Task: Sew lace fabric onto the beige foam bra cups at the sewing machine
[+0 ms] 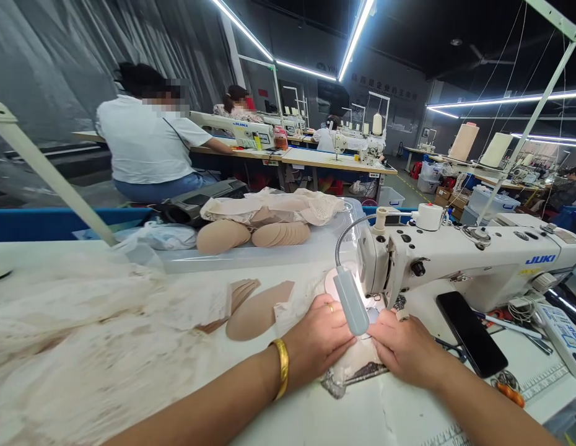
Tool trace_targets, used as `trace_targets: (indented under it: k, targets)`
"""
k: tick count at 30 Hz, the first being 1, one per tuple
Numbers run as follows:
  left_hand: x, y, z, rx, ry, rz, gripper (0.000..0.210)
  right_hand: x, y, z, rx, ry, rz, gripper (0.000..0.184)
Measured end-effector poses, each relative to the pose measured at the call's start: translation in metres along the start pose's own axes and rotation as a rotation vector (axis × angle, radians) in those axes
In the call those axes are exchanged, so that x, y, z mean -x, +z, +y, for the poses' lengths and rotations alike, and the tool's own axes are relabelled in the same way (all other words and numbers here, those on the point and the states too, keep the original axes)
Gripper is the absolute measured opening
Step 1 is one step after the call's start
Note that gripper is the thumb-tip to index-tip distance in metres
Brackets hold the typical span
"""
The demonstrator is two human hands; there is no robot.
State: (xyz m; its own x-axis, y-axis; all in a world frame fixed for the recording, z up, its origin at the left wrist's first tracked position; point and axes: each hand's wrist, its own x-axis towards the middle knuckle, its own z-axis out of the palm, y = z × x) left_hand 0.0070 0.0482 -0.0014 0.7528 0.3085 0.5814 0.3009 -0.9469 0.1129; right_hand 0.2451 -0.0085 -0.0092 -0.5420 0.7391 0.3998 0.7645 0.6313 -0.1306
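A white sewing machine [455, 254] stands in front of me with its needle end toward the middle. Under that end lies a piece of cream fabric [357, 360]. My left hand [318, 334], wearing a gold bangle [281, 369], presses the fabric from the left with its fingers together. From the right, my right hand [406, 344] grips the fabric with bent fingers close to the needle area. A grey gooseneck lamp [350, 303] covers some left fingertips and part of the stitching spot. Beige oval fabric pieces [253, 313] lie left of my left hand.
Sheer lace fabric [97, 347] spreads over the table's left side. A clear plastic bin lid [325, 248] bears stacked beige pads [281, 234]. At right lie a black phone [471, 333], pens and orange-handled snips [510, 394]. A co-worker in white [146, 139] sits ahead.
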Motion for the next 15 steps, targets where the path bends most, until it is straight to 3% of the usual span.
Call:
trace_targets:
  k: [15]
  targets:
    - [-0.008, 0.019, -0.004, -0.157, -0.166, -0.036, 0.015, 0.002, 0.003, 0.003, -0.065, 0.023, 0.051, 0.023]
